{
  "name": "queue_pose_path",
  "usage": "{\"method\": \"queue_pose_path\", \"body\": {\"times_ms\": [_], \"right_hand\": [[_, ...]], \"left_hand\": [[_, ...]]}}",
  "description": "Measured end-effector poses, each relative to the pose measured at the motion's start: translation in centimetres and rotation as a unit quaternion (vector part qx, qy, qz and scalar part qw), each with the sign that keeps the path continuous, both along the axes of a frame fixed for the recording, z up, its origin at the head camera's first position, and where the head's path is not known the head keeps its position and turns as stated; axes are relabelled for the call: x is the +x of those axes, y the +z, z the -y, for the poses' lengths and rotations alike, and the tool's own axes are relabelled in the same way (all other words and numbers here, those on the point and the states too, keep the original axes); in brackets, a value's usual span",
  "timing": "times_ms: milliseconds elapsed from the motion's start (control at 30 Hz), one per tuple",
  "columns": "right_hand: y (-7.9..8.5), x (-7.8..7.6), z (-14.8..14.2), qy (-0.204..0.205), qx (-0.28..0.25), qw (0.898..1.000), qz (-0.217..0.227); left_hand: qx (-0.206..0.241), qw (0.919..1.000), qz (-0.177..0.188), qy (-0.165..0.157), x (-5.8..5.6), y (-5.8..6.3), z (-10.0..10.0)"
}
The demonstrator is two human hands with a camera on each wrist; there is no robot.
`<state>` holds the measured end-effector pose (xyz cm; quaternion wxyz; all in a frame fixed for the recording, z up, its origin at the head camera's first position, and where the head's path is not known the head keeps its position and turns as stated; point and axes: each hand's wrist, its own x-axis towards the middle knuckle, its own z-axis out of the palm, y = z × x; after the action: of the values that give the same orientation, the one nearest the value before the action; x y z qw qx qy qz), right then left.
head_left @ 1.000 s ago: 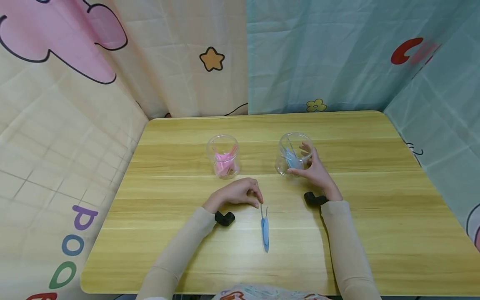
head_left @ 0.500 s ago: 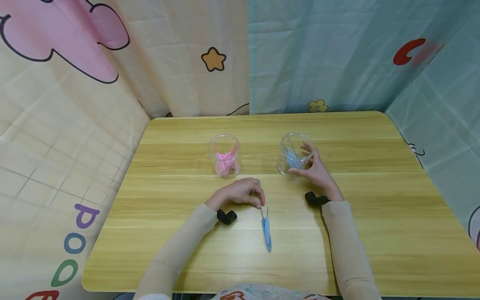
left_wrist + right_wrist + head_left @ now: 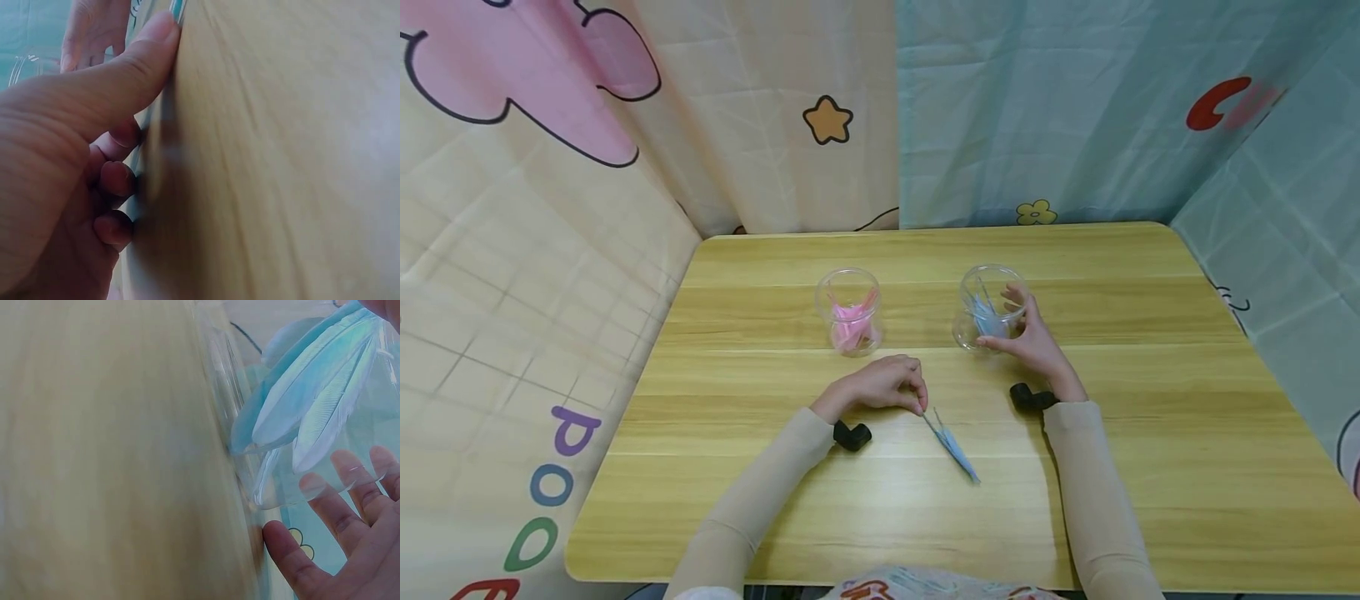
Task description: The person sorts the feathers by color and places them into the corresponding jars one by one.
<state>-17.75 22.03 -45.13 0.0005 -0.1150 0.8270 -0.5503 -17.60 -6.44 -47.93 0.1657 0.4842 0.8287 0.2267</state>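
Note:
In the head view my left hand point(image 3: 883, 385) pinches the quill end of a blue feather point(image 3: 955, 454) low over the table. A second quill beside it shows that two feathers lie together there. The left wrist view shows thumb and forefinger closed on the thin pale quill point(image 3: 177, 9). My right hand point(image 3: 1033, 342) holds a clear jar point(image 3: 967, 332) from its right side, thumb in front and fingers round the wall. Several blue feathers point(image 3: 312, 394) stand tips down inside that jar, seen through its wall in the right wrist view.
Left of the held jar stands another clear jar point(image 3: 847, 275) with pink feathers point(image 3: 850, 325) in it. Both are on a light wooden table point(image 3: 760, 533). Patterned curtains point(image 3: 1037, 100) hang behind the table and at its sides.
The blue feathers at my left hand have swung, their tips moving right and slightly away from me. My right hand and both jars hold still.

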Motion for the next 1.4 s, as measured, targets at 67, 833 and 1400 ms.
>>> {"method": "queue_pose_path", "body": {"times_ms": [67, 833, 1400], "right_hand": [[0.0, 0.0, -0.1, 0.002, -0.001, 1.0, -0.003], [-3.1, -2.1, -1.3, -0.006, -0.002, 1.0, -0.009], [-1.2, -0.9, -0.6, 0.0, 0.003, 1.0, -0.008]], "left_hand": [[0.001, 1.0, -0.003, -0.001, 0.0, 0.0, 0.0], [0.004, 0.9994, -0.026, -0.024, 0.0, -0.2, 0.4], [0.102, 0.9897, 0.093, 0.038, -0.5, 2.3, 0.5]]}}
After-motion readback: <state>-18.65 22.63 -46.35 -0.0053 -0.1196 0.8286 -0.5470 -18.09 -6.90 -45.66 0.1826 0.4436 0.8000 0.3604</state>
